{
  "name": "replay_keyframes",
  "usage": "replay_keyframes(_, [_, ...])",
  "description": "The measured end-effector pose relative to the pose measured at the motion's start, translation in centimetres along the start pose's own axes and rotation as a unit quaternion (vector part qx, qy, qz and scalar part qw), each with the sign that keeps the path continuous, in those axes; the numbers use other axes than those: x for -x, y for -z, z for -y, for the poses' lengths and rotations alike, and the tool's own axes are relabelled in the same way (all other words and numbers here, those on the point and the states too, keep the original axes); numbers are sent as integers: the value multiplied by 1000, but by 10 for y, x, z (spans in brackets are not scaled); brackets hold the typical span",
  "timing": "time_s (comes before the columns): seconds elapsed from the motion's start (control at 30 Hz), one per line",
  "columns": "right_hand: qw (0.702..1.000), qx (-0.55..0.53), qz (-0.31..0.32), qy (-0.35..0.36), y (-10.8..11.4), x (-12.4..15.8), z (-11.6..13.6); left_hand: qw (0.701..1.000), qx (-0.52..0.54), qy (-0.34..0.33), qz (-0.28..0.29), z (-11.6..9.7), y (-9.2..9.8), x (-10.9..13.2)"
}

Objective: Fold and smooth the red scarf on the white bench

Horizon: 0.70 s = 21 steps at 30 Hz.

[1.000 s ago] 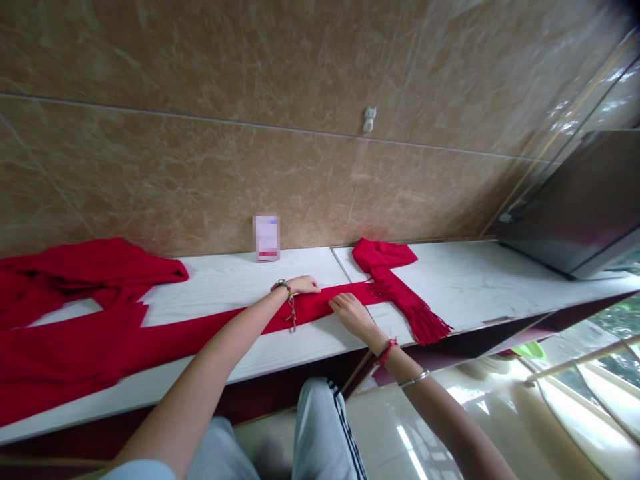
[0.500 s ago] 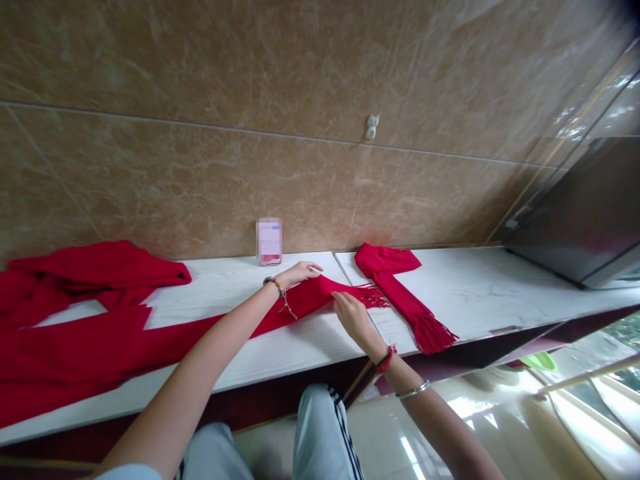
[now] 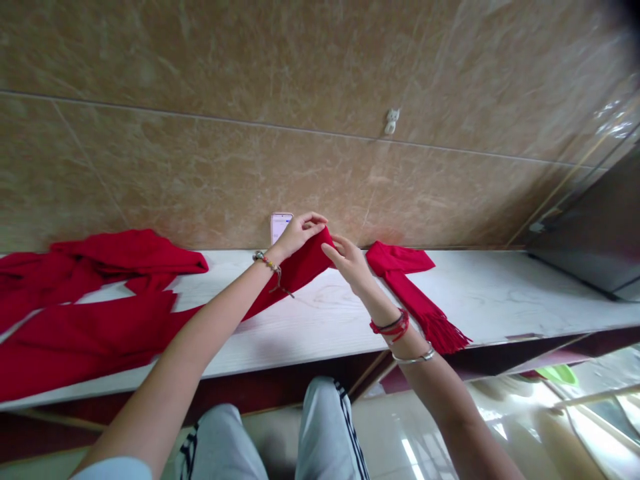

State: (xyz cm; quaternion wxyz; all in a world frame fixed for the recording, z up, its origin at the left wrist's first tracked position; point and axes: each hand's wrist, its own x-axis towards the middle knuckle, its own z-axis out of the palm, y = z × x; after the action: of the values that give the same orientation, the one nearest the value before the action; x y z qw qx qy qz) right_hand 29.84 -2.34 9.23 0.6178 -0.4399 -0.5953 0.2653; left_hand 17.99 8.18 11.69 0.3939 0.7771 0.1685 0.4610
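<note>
A long red scarf [image 3: 295,272] runs from the left along the white shelf top, and its right end is lifted between my hands. My left hand [image 3: 301,233] pinches the far edge of that raised end. On the near edge, my right hand [image 3: 350,261] has its thumb and fingers closed on the cloth. The scarf's fringed tip is hidden behind my right hand. A second red scarf [image 3: 410,287], folded over with its fringe towards me, lies just right of my right hand.
More red cloth [image 3: 125,257] is heaped at the left of the white shelf top [image 3: 320,327]. A phone [image 3: 279,225] leans on the tiled wall behind my left hand. A cat-shaped hook [image 3: 392,121] is on the wall. A dark appliance [image 3: 590,227] stands at the far right.
Both hands have risen towards the wall, lifting the scarf's end off the shelf. My left hand now partly covers the phone. The view has shifted slightly left.
</note>
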Motion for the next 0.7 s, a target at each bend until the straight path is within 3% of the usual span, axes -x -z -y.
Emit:
replay_keyframes(0.2, [967,253,-16,30,26,-22,-6,998,51,16,34,18,-9,4])
replay_keyframes(0.37, [945,328,5,6,34,-20,0,956,74,143,246,44,1,22])
replay_keyframes(0.43, [945,328,9,-4,35,-17,2,936,86,184,288,53,6,31])
replay_keyframes(0.57, [946,324,-6,-17,45,-15,-5,914,105,250,301,64,11,43])
replay_keyframes(0.7, [947,315,-30,-47,64,-10,-35,909,97,298,276,73,3,48])
